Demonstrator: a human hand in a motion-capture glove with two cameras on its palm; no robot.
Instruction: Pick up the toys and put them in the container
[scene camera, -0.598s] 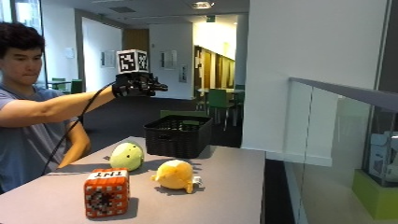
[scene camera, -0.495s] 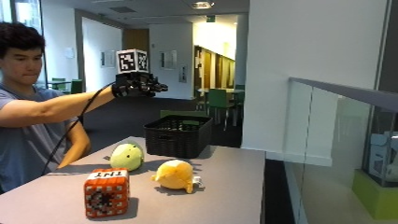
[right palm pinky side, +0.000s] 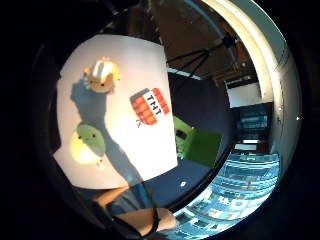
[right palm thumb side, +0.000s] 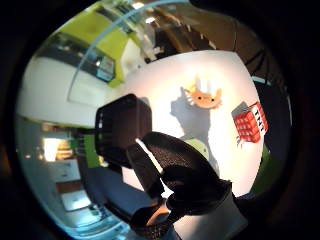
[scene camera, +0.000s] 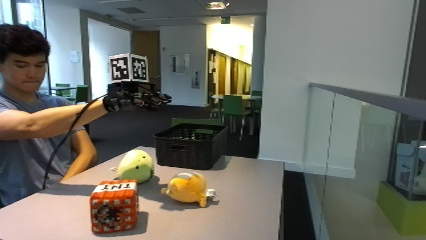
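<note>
Gloved hand (scene camera: 136, 98), fingers relaxed & empty, hovers high above basket (scene camera: 191, 145). Three toys sit on tabletop (scene camera: 246, 200) in front of basket. Best: descend over green plush (scene camera: 135, 166), nearest basket.

right hand (scene camera: 136, 97) | arm outstretched, raised (shoulder height) | fingers relaxed, empty
</note>
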